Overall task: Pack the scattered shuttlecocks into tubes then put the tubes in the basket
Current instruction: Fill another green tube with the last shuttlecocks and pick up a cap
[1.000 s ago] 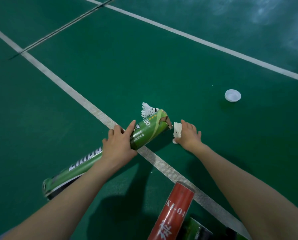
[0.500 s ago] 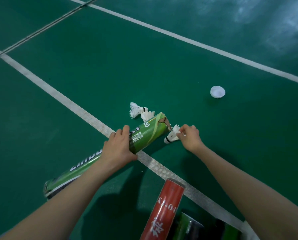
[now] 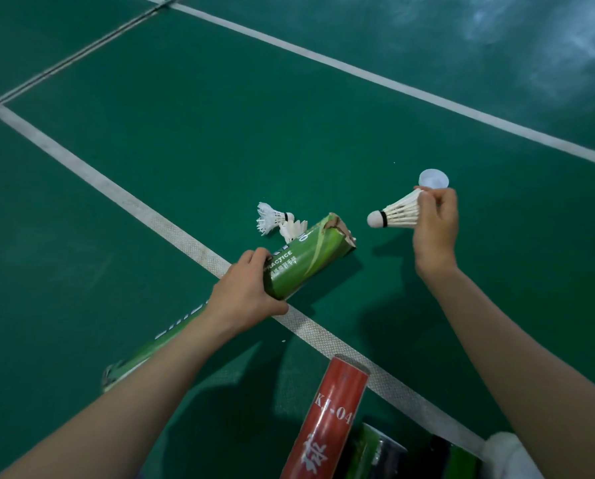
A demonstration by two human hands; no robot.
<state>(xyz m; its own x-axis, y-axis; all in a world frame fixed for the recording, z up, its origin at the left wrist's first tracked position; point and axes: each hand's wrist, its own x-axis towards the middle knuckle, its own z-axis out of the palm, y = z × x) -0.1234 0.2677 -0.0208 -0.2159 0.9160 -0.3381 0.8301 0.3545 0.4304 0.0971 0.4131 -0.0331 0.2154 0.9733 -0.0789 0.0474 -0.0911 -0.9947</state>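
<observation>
A long green tube (image 3: 306, 257) lies slanted across the white court line, its torn open end pointing up and right. My left hand (image 3: 244, 295) grips it around the middle. My right hand (image 3: 434, 223) is raised to the right of the tube's mouth and pinches a white shuttlecock (image 3: 396, 212) by its feathers, cork pointing left toward the tube. Two more shuttlecocks (image 3: 272, 219) lie on the floor just behind the tube's open end.
A white tube cap (image 3: 433, 178) lies on the green floor behind my right hand. A red tube (image 3: 327, 420) and darker green and black tubes (image 3: 375, 451) stand at the bottom edge. White court lines (image 3: 81, 167) cross the floor.
My right hand has lifted the shuttlecock off the floor and moved it up and to the right. My left hand still holds the green tube in the same place.
</observation>
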